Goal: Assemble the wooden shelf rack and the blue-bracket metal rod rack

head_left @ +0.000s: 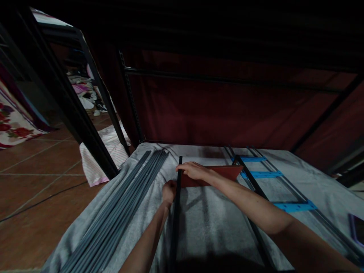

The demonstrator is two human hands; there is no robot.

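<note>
Two black metal bars, one on the left [176,212] and one on the right [253,185], stand with a reddish-brown board [224,173] between them near their far ends. My right hand [193,170] reaches across from the right, its fingers closed over the left bar where the board meets it. Just below, my left hand [170,190] is curled against the outer side of the same bar. Whatever its fingertips hold, if anything, is hidden. Left of my hands, a bundle of grey rods [122,208] lies on the grey cloth [210,223].
Blue perforated pieces [295,206] join more grey rods at the right. A phone-like object [356,229] lies at the right edge. Dark frame posts [71,102] rise at left, a red curtain [227,110] hangs behind, and a striped cloth [108,151] hangs beside the tiled floor [36,189].
</note>
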